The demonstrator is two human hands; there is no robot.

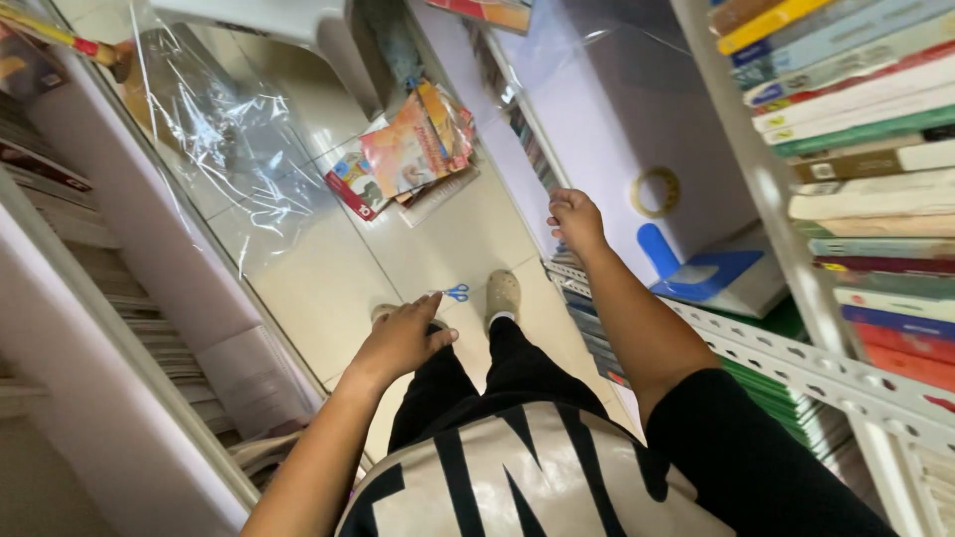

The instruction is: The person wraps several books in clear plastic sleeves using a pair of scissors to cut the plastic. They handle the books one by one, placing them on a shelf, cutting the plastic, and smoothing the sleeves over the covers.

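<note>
The left hand (403, 338) hangs loose and empty, fingers relaxed, above the blue-handled scissors (456, 292) lying on the tiled floor (318, 288) between the shoes. The right hand (575, 219) is clenched, holding nothing visible, beside the shelf edge (796, 358). Risk: a step may land on the scissors or the clear plastic sheet (229, 149), causing a slip. Colourful books (403, 149) lie stacked farther off.

scissors (457, 292) on floor (328, 268), books (403, 149) beyond

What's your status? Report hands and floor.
Left hand open, empty. Right hand closed by shelf. Scissors on floor by feet; books piled ahead.
</note>
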